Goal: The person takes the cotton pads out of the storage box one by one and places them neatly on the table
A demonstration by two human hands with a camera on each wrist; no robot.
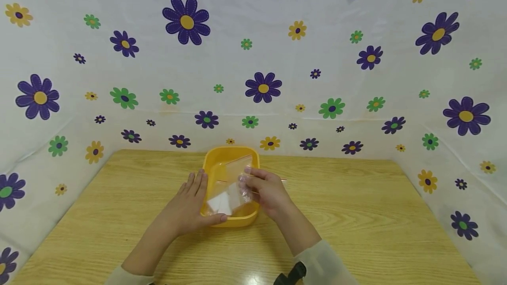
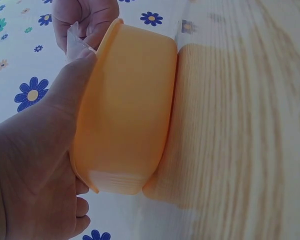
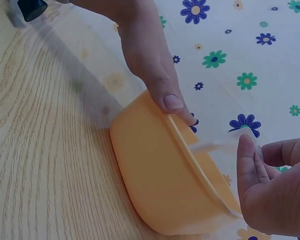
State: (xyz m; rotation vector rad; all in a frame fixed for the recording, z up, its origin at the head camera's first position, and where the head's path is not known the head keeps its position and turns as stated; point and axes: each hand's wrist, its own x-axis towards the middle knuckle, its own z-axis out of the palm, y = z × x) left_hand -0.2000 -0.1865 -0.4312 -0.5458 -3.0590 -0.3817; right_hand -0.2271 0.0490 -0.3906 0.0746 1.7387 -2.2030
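Note:
A yellow plastic tub [image 1: 231,149] stands on the table with clear zip bags inside, some holding white flat pieces [image 1: 222,202]. My left hand [image 1: 189,208] rests on the tub's near left corner, fingers stretched along the left side and thumb along the near rim. In the left wrist view that thumb [image 2: 72,82] lies along the rim of the tub [image 2: 135,100]. My right hand [image 1: 271,192] pinches a clear plastic bag [image 1: 244,190] over the tub's right side. In the right wrist view my right hand [image 3: 277,195] holds the bag's edge between thumb and fingers.
The wooden table [image 1: 348,223] extends on both sides of the tub. A white cloth [image 1: 229,65] printed with flowers hangs behind and at the sides. A black strap piece [image 1: 291,274] sits by my right sleeve [image 1: 322,263].

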